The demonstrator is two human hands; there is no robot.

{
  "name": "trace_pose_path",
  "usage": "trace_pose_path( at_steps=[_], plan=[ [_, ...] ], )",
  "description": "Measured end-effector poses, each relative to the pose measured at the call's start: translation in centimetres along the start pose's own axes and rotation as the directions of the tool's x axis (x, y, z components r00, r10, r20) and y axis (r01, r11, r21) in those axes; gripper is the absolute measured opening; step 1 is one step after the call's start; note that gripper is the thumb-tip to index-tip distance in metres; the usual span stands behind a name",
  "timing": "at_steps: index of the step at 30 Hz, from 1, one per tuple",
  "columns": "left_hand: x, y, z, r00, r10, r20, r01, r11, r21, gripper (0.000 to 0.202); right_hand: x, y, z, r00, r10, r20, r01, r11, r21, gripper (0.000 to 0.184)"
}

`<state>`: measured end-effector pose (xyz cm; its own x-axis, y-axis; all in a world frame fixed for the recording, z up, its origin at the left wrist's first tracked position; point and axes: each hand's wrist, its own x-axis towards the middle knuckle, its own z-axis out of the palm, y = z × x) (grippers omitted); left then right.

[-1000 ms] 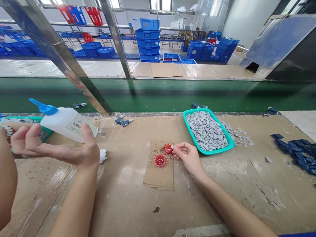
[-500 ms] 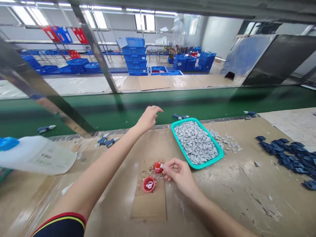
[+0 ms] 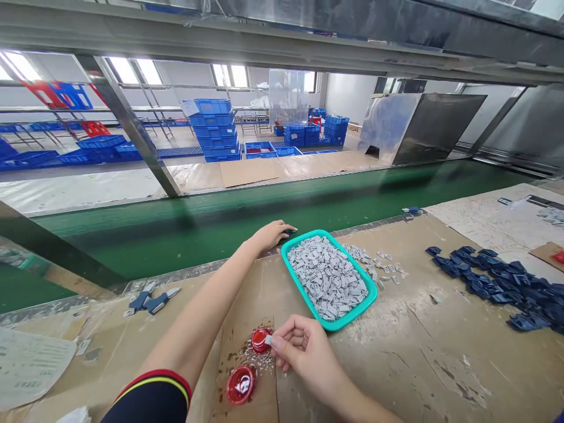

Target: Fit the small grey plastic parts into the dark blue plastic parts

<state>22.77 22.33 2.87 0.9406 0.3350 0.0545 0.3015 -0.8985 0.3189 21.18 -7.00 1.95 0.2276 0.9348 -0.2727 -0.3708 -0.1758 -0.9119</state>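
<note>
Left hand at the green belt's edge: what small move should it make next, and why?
Probably draw the dark blue piece nearer: the left hand has its fingers at it, while the right hand pinches a small grey piece by the upper red cup.

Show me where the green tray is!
In the head view, the green tray sits right of centre on the table, just beyond the right hand and beside the left hand.
</note>
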Motion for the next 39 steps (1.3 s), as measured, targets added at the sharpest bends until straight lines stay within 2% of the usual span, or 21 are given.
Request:
trace_pose_path(
  at_steps=[4, 8, 10, 13, 14, 15, 16, 18, 19, 20, 22, 24, 26, 30, 32, 34, 39],
  plan=[
    [-5.2, 0.0, -1.0, 0.996, -0.075, -0.049, 0.071, 0.995, -0.076, 0.039, -0.3, -0.3, -0.5, 0.998, -0.056, 0.007, 0.056, 0.998, -0.018, 0.042],
    [-10.9, 1.7, -1.3, 0.971, -0.206, -0.125, 0.180, 0.964, -0.193, 0.034, -0.6, -0.7, -1.0, 0.996, -0.091, 0.003, 0.091, 0.995, -0.043, 0.040],
    [-13.6, 2.9, -1.2, 0.926, -0.313, -0.210, 0.253, 0.929, -0.271, 0.034, -0.8, -0.9, -1.2, 0.994, -0.109, 0.002, 0.109, 0.993, -0.046, 0.038],
    [-17.6, 5.3, -0.9, 0.813, -0.483, -0.324, 0.342, 0.848, -0.406, 0.043, -1.1, -1.5, -1.6, 0.992, -0.128, 0.008, 0.128, 0.991, -0.048, 0.036],
    [-18.9, 6.2, -0.9, 0.765, -0.554, -0.328, 0.349, 0.785, -0.512, 0.045, -1.2, -1.7, -1.7, 0.991, -0.133, 0.012, 0.134, 0.990, -0.049, 0.035],
    [-20.1, 7.2, -0.9, 0.709, -0.639, -0.299, 0.332, 0.676, -0.657, 0.045, -1.3, -1.8, -1.8, 0.990, -0.139, 0.014, 0.139, 0.989, -0.050, 0.034],
    [-21.3, 8.3, -1.0, 0.650, -0.723, -0.233, 0.283, 0.515, -0.809, 0.042, -1.5, -2.0, -1.9, 0.989, -0.145, 0.019, 0.146, 0.988, -0.053, 0.034],
    [-23.3, 10.4, -1.2, 0.567, -0.824, -0.027, 0.112, 0.109, -0.988, 0.029, -1.7, -2.2, -2.1, 0.987, -0.159, 0.031, 0.161, 0.985, -0.060, 0.032],
    [-24.2, 11.5, -1.4, 0.549, -0.833, 0.065, 0.034, -0.056, -0.998, 0.023, -1.8, -2.2, -2.2, 0.986, -0.165, 0.039, 0.167, 0.984, -0.066, 0.031],
    [-24.9, 12.6, -1.4, 0.543, -0.831, 0.122, -0.014, -0.154, -0.988, 0.018, -1.8, -2.3, -2.2, 0.985, -0.167, 0.045, 0.170, 0.983, -0.072, 0.031],
    [-26.0, 14.5, -1.4, 0.540, -0.825, 0.168, -0.067, -0.241, -0.968, 0.016, -2.0, -2.3, -2.4, 0.985, -0.165, 0.053, 0.169, 0.982, -0.082, 0.030],
    [-26.7, 16.0, -1.0, 0.520, -0.839, 0.159, -0.096, -0.243, -0.965, 0.019, -2.2, -2.5, -2.4, 0.986, -0.159, 0.052, 0.163, 0.983, -0.084, 0.029],
    [-27.1, 17.2, -0.2, 0.482, -0.870, 0.104, -0.125, -0.186, -0.975, 0.027, -2.6, -2.8, -2.5, 0.986, -0.159, 0.060, 0.163, 0.983, -0.083, 0.028],
    [-26.9, 18.9, 2.0, 0.374, -0.920, -0.120, -0.197, 0.048, -0.979, 0.039, -3.4, -3.4, -2.2, 0.979, -0.155, 0.133, 0.168, 0.982, -0.088, 0.024],
    [-26.4, 19.7, 3.0, 0.348, -0.917, -0.197, -0.191, 0.136, -0.972, 0.035, -3.9, -3.6, -1.9, 0.974, -0.140, 0.180, 0.158, 0.984, -0.087, 0.023],
    [-25.9, 20.6, 3.7, 0.355, -0.911, -0.210, -0.159, 0.162, -0.974, 0.028, -4.3, -3.7, -1.5, 0.967, -0.128, 0.221, 0.149, 0.985, -0.082, 0.021],
    [-25.0, 22.3, 4.1, 0.396, -0.899, -0.184, -0.132, 0.142, -0.981, 0.022, -4.5, -3.5, -0.7, 0.951, -0.128, 0.282, 0.153, 0.986, -0.068, 0.018]
  ],
)
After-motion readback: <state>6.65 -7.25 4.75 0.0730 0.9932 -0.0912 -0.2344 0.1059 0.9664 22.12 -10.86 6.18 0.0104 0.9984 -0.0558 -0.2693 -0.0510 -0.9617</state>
